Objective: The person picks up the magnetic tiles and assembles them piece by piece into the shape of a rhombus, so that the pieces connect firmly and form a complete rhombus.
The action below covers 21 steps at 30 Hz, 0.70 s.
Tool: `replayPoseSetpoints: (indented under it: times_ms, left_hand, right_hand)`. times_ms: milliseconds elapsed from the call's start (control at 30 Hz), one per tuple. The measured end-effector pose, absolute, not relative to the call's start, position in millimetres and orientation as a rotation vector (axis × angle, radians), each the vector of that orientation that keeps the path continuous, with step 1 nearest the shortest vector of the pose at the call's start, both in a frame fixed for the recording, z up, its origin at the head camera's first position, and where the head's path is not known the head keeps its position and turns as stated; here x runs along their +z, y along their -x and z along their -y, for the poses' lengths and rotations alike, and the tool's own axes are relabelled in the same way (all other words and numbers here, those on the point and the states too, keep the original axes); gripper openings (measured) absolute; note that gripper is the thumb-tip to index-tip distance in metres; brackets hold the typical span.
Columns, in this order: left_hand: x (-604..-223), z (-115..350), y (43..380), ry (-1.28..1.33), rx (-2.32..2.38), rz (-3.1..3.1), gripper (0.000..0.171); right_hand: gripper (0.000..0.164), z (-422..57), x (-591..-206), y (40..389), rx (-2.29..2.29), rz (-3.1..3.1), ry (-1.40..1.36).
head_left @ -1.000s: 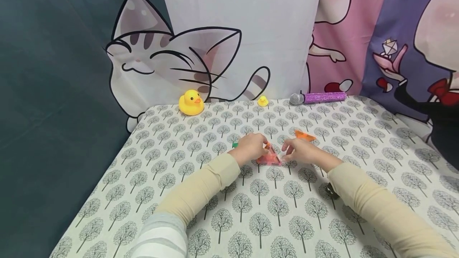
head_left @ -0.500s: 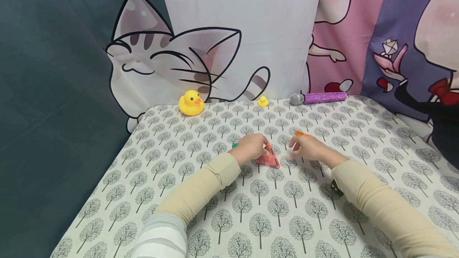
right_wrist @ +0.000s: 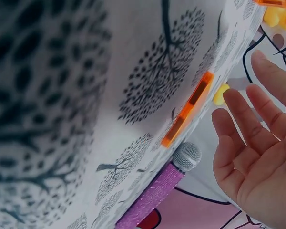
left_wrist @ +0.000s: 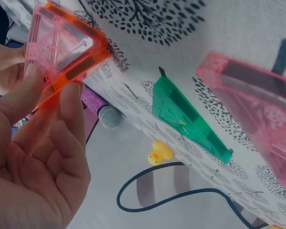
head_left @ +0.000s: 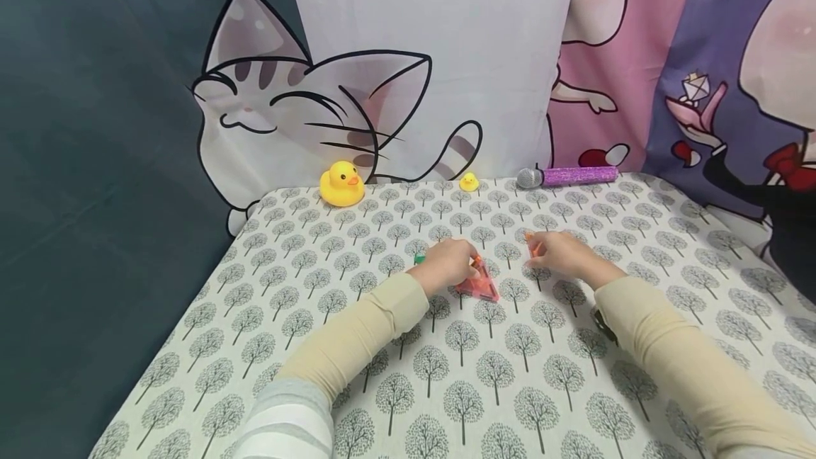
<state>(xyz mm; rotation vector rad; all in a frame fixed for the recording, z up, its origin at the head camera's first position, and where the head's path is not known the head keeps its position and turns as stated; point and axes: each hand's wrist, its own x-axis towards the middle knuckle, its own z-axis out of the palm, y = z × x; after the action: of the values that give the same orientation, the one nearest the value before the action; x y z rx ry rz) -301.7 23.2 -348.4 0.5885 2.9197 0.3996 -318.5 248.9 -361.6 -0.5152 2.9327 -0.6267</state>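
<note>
In the head view my left hand (head_left: 446,263) grips a small form of joined see-through triangular magnetic tiles. The left wrist view shows thumb and fingers pinching it, with a pink tile face (left_wrist: 50,45) and orange-edged tiles (left_wrist: 81,67) meeting at its sides. Beyond that hand on the cloth lie a green triangular tile (left_wrist: 183,119) and a separate pink tile (left_wrist: 257,105). My right hand (head_left: 564,253) hovers by a loose orange triangular tile (head_left: 530,241). In the right wrist view its fingers are spread and loosely bent, with the orange tile (right_wrist: 188,112) just past their tips.
A tree-print cloth (head_left: 395,388) covers the table. Along its back edge stand a large yellow duck (head_left: 342,185), a small duck (head_left: 469,182) and a purple microphone (head_left: 567,176). Cartoon-printed curtains (head_left: 446,34) hang right behind.
My right hand has drawn away from the held tiles, moving right and slightly back to the loose orange tile. The left hand stays put, its tiles turned slightly.
</note>
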Motion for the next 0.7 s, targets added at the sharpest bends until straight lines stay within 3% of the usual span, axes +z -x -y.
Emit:
replayPoseSetpoints:
  times_ms: [700]
  left_hand:
    - [-348, -24, 302, -0.581, 0.369, -2.918, 0.033]
  right_hand:
    - [0.045, -260, -362, 329, -0.533, -3.008, 0.378]
